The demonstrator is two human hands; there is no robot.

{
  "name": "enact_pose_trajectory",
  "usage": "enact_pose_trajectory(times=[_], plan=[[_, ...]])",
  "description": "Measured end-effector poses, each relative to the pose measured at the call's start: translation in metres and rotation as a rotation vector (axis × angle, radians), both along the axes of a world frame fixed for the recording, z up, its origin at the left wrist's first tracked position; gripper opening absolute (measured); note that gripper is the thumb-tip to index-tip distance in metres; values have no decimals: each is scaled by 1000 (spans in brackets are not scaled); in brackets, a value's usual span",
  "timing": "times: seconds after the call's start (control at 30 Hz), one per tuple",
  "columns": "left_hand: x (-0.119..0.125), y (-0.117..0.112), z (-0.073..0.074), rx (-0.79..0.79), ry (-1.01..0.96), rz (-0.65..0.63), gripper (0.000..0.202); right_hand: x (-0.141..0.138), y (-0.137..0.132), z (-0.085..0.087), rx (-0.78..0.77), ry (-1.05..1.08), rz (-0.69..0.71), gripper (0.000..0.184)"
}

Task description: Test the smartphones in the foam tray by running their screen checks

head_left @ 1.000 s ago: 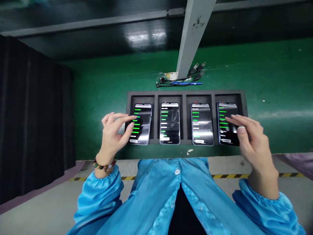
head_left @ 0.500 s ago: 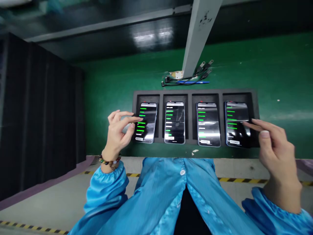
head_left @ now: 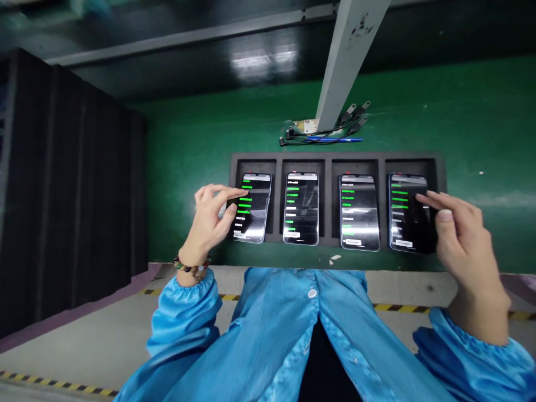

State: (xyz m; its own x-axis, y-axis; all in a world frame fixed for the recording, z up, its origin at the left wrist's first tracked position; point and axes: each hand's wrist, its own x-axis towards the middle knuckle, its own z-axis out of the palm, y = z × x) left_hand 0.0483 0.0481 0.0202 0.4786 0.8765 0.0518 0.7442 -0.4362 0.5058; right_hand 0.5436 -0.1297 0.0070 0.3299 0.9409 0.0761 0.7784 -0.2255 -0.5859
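Several smartphones lie face up in a black foam tray (head_left: 329, 156), each in its own compartment, screens lit with green and white text lines. My left hand (head_left: 211, 215) reaches over the leftmost smartphone (head_left: 256, 215), its index fingertip at the upper part of the screen, fingers outstretched and holding nothing. Over the rightmost smartphone (head_left: 408, 223), my right hand (head_left: 464, 229) extends its index finger to the screen, also holding nothing. Between them lie two more, the centre-left smartphone (head_left: 301, 209) and the centre-right smartphone (head_left: 359, 212), untouched.
Behind the tray, black cables (head_left: 352, 120) and a blue pen (head_left: 335, 139) lie by the foot of a grey post (head_left: 352, 56). A dark ribbed stack (head_left: 71, 190) stands at the left. The green table (head_left: 188, 134) ends just before my body.
Both index fingers have moved up their screens, away from my body. The text lists on the leftmost and rightmost smartphones have shifted. The view has moved slightly.
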Motion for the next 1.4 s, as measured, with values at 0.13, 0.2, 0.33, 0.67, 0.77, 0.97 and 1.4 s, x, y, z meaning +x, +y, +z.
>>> enact_pose_trajectory(times=[0.13,0.2,0.33,0.67,0.77,0.97,1.4], plan=[[23,-3,7,47,-4,-57,38,-3,4,0,18,-9,1,45],[45,-6,10,32,-13,-156,40,-5,6,0,15,-1,4,44],[82,-10,11,12,37,-352,43,-5,7,4,22,0,27,44],[72,-15,16,-18,7,-409,31,-4,-13,13,-6,63,37,41],[72,-16,16,-8,8,-399,30,-2,-8,8,-5,53,14,43],[71,-17,19,-19,-15,-419,25,-1,-7,12,14,44,57,40],[76,-8,19,-31,29,-307,34,-1,-10,10,60,114,107,40]])
